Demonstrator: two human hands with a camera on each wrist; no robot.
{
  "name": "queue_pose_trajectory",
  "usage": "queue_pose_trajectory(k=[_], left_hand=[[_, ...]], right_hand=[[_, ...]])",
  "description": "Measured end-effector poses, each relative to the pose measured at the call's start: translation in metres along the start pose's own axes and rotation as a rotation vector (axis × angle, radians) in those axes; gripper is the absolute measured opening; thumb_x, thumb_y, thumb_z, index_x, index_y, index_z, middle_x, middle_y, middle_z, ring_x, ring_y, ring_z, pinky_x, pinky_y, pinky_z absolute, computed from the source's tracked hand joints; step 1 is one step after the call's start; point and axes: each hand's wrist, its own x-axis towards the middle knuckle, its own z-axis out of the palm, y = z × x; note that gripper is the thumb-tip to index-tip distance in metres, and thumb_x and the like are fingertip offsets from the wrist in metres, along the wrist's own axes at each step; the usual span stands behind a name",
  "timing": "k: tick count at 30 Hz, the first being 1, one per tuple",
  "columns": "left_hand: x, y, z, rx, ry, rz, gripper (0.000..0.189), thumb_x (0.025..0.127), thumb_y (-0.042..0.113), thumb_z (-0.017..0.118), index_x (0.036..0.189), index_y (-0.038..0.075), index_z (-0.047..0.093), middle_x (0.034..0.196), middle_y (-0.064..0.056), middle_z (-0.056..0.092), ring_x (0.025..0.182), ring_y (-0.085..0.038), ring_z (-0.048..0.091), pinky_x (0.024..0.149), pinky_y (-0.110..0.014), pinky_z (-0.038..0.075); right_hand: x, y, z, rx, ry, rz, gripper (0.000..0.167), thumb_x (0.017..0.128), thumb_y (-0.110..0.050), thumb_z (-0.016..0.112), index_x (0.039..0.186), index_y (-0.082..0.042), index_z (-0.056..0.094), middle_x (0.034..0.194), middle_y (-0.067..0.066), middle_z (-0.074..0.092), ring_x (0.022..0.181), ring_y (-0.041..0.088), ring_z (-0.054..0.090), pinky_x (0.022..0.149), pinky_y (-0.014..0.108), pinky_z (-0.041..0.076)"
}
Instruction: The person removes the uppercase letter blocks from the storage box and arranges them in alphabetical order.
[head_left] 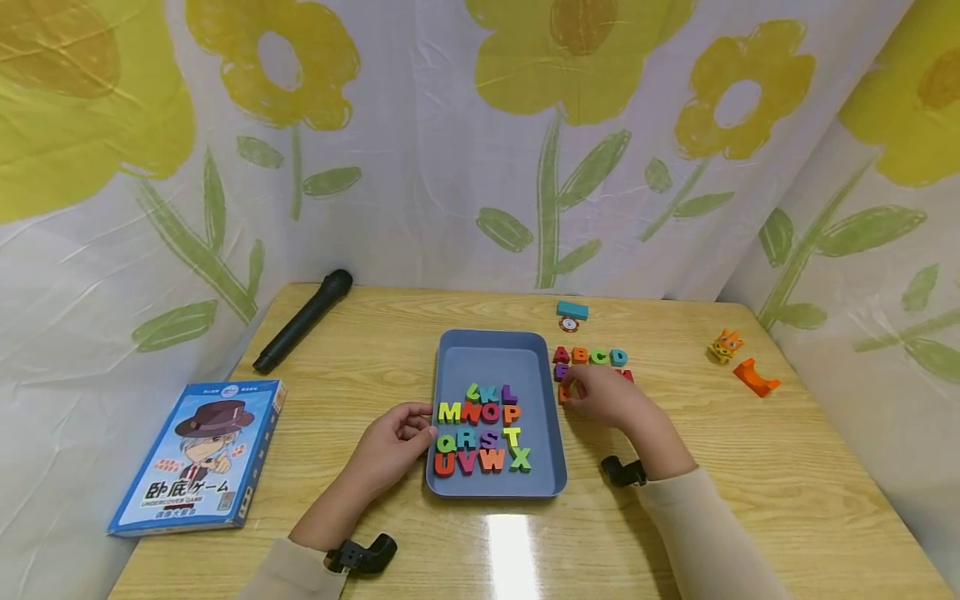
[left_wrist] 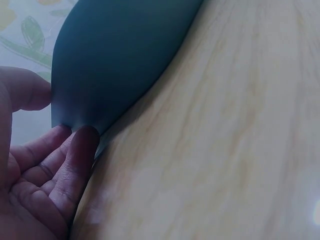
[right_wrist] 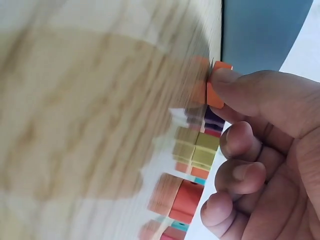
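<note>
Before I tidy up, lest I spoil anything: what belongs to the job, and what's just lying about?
In the job: blue tray, left hand at its edge; letters inside it; letters beside it; orange piece pinched by right hand.

Seemingly lying about: black microphone; game box; teal block; round chip; small figurine; curved orange toy.

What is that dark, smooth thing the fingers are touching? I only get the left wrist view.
Observer: A tray; the head view shows colourful letters lying inside it.
Visitor: Oh, nice! And what is the other hand up to?
Observer: The right hand is pinching an orange piece, just to the right of the tray.
Visitor: Is there anything at the back left of the table?
Observer: Yes, a black microphone lies there.
</note>
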Motion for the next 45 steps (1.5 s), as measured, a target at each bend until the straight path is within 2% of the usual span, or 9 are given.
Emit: queue_pose_trajectory(k=[8, 13, 18, 23, 27, 32, 35, 39, 45], left_hand=[[-0.001, -0.003, -0.001, -0.010, 0.003, -0.003, 0.036, 0.103, 0.020, 0.075, 0.138, 0.010, 0.071, 0.114, -0.007, 0.072, 0.096, -0.015, 0.066, 0.085, -0.027, 0.056], [-0.001, -0.004, -0.002, -0.009, 0.005, -0.003, 0.036, 0.103, 0.020, 0.075, 0.138, 0.010, 0.071, 0.114, -0.007, 0.072, 0.095, -0.015, 0.066, 0.086, -0.027, 0.056], [-0.001, -0.004, -0.003, 0.002, 0.009, -0.004, 0.036, 0.103, 0.020, 0.076, 0.137, 0.010, 0.071, 0.113, -0.006, 0.072, 0.095, -0.015, 0.066, 0.086, -0.028, 0.055], [-0.002, -0.004, -0.005, 0.007, 0.014, -0.006, 0.036, 0.103, 0.020, 0.076, 0.138, 0.010, 0.071, 0.113, -0.006, 0.072, 0.095, -0.015, 0.066, 0.087, -0.029, 0.055], [-0.002, -0.005, -0.005, 0.001, 0.016, -0.002, 0.036, 0.103, 0.020, 0.076, 0.137, 0.009, 0.071, 0.113, -0.006, 0.072, 0.095, -0.015, 0.066, 0.086, -0.028, 0.055], [0.000, -0.007, -0.003, -0.022, 0.009, -0.006, 0.035, 0.103, 0.019, 0.076, 0.137, 0.010, 0.072, 0.112, -0.006, 0.072, 0.093, -0.014, 0.066, 0.083, -0.025, 0.056], [0.002, -0.007, -0.002, -0.034, 0.000, 0.001, 0.035, 0.102, 0.019, 0.077, 0.136, 0.010, 0.072, 0.111, -0.006, 0.072, 0.093, -0.014, 0.067, 0.083, -0.024, 0.056], [0.003, -0.006, -0.001, -0.050, -0.009, 0.010, 0.034, 0.102, 0.018, 0.077, 0.135, 0.009, 0.073, 0.110, -0.007, 0.072, 0.093, -0.015, 0.067, 0.082, -0.025, 0.056], [0.002, -0.003, -0.001, -0.041, -0.002, 0.001, 0.033, 0.102, 0.018, 0.076, 0.134, 0.009, 0.073, 0.108, -0.006, 0.072, 0.091, -0.015, 0.067, 0.081, -0.025, 0.056]], right_hand=[[0.004, -0.003, 0.003, -0.005, -0.010, 0.014, 0.022, 0.098, -0.011, 0.077, 0.120, -0.006, 0.075, 0.083, 0.005, 0.060, 0.075, 0.019, 0.054, 0.066, 0.033, 0.044], [0.001, -0.011, -0.006, -0.019, 0.013, -0.020, 0.024, 0.098, -0.011, 0.077, 0.121, -0.005, 0.076, 0.079, 0.004, 0.058, 0.070, 0.018, 0.051, 0.064, 0.033, 0.042], [0.001, -0.031, -0.027, -0.040, 0.061, -0.097, 0.025, 0.099, -0.013, 0.077, 0.122, -0.002, 0.076, 0.077, 0.003, 0.060, 0.068, 0.017, 0.051, 0.064, 0.033, 0.044], [0.013, -0.064, -0.039, -0.070, 0.071, -0.143, 0.029, 0.099, -0.016, 0.079, 0.125, -0.002, 0.076, 0.083, 0.004, 0.063, 0.074, 0.019, 0.054, 0.069, 0.035, 0.047], [0.033, -0.092, -0.032, -0.116, 0.018, -0.196, 0.028, 0.101, -0.019, 0.079, 0.124, -0.003, 0.077, 0.092, 0.005, 0.067, 0.082, 0.020, 0.058, 0.077, 0.038, 0.052], [0.059, -0.118, -0.008, -0.205, -0.089, -0.257, 0.015, 0.103, -0.022, 0.077, 0.111, -0.010, 0.080, 0.105, 0.004, 0.074, 0.091, 0.019, 0.064, 0.088, 0.040, 0.059], [0.068, -0.129, 0.003, -0.231, -0.145, -0.244, 0.012, 0.102, -0.027, 0.079, 0.102, -0.015, 0.080, 0.101, 0.001, 0.074, 0.088, 0.017, 0.064, 0.084, 0.039, 0.059], [0.072, -0.138, 0.012, -0.244, -0.173, -0.203, 0.013, 0.099, -0.030, 0.083, 0.098, -0.017, 0.078, 0.095, -0.002, 0.072, 0.084, 0.016, 0.064, 0.081, 0.037, 0.058], [0.074, -0.145, 0.015, -0.246, -0.177, -0.182, 0.013, 0.102, -0.024, 0.080, 0.111, -0.015, 0.079, 0.106, 0.001, 0.076, 0.091, 0.018, 0.067, 0.090, 0.040, 0.061]])
